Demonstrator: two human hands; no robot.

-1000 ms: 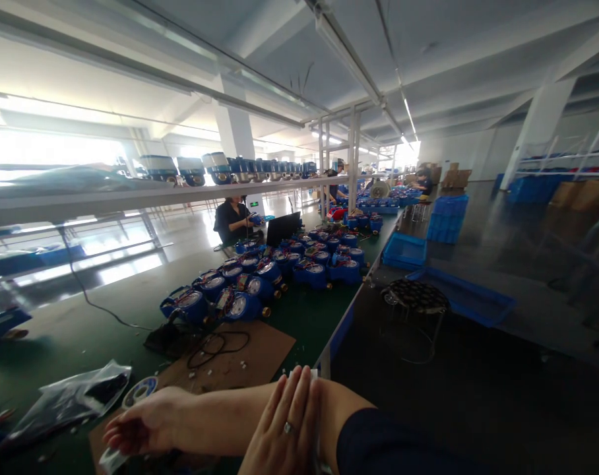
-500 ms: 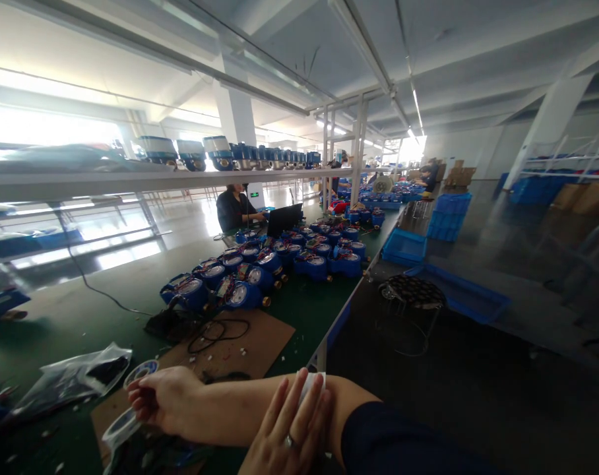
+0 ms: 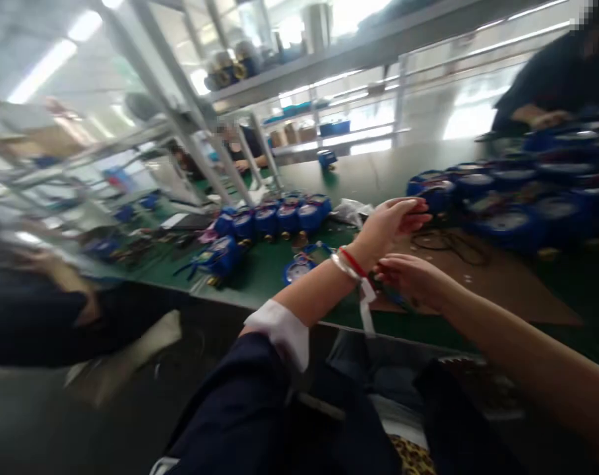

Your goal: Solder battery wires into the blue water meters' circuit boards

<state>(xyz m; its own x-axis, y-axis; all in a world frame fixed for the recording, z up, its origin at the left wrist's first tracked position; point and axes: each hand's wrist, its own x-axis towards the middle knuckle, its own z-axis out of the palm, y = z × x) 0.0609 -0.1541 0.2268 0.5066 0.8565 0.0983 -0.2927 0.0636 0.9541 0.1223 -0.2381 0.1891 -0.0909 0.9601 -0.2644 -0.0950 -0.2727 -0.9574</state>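
Observation:
My left hand point(image 3: 396, 223) reaches over the bench, its fingers loosely curled and apart, with nothing visible in them. Its wrist wears a red string point(image 3: 353, 262) and a pale bracelet point(image 3: 344, 265). A white strip point(image 3: 367, 309) hangs below that wrist. Just beneath, my right hand point(image 3: 412, 276) has its fingertips pinched together near the wrist; blur hides what they hold. A white patch point(image 3: 280, 326) wraps the left forearm by the dark sleeve. Blue meters point(image 3: 507, 221) with wires stand beyond the hands, and a single one point(image 3: 299, 269) lies left of the wrist.
Brown cardboard point(image 3: 522, 280) with a black cable point(image 3: 450, 244) covers part of the green bench point(image 3: 264, 264). More blue meters point(image 3: 264, 221) stand in a row at the left. People sit across the bench and at far left. A shelf point(image 3: 324, 56) crosses above.
The view has swung left and down. My left hand has left my other forearm, and the left arm now stretches over the bench with a white patch on it; my right hand is at its wrist.

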